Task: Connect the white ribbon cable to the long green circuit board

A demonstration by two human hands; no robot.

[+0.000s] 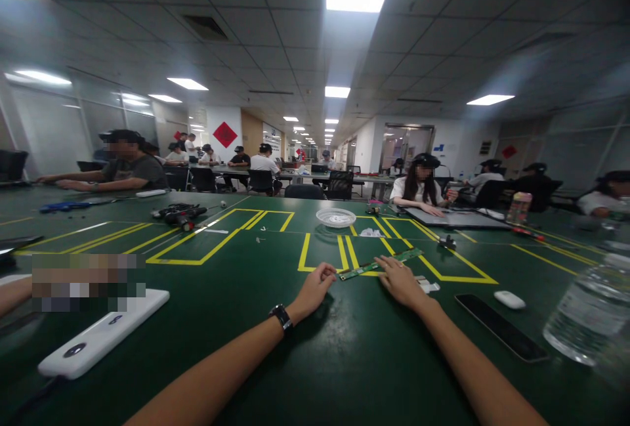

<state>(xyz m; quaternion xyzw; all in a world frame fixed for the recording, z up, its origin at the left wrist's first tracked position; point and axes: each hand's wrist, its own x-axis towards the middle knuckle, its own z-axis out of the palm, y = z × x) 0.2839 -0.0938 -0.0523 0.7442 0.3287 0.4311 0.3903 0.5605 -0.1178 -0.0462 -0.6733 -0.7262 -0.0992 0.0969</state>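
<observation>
A long, narrow green circuit board [359, 271] lies aslant on the green table, its right end farther from me. My right hand [401, 281] rests over its middle, fingers stretched out and palm down. At the board's near left end is my left hand [312, 293], its fingers curled in toward the thumb. Whether anything small is between those fingertips is hidden. A dark watch [280, 318] sits on my left wrist. Small white pieces [427, 285] lie just beside my right hand, partly covered by it.
Beyond the board stands a white basket [336, 218]. To the right are a black phone [499, 326], a white case [510, 299] and a large clear bottle [585, 314]. A white power bank [105, 334] lies left, near another person's hand. Several people sit around.
</observation>
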